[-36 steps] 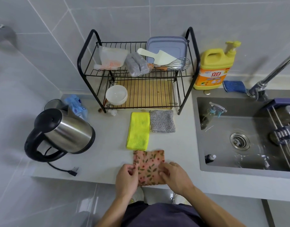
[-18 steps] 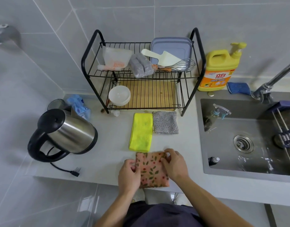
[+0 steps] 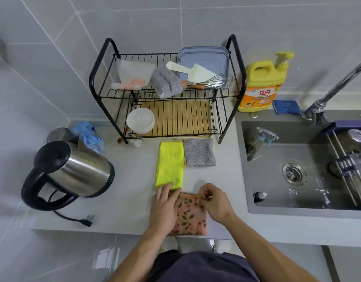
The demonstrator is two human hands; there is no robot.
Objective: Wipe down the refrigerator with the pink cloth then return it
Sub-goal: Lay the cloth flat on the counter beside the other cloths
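The pink cloth, printed with leaves and folded into a rectangle, lies flat at the front edge of the grey counter. My left hand rests flat on its left half, fingers straight and reaching its far left corner. My right hand pinches the cloth's far right corner between thumb and fingers. No refrigerator is in view.
A yellow cloth and a grey dotted cloth lie just beyond the pink one. Behind them stands a black dish rack. A steel kettle sits left, the sink right, a yellow detergent bottle behind it.
Both hands moved forward along the pink cloth to its far edge. The left hand went from gripping the side to lying flat; the right now pinches the far right corner.
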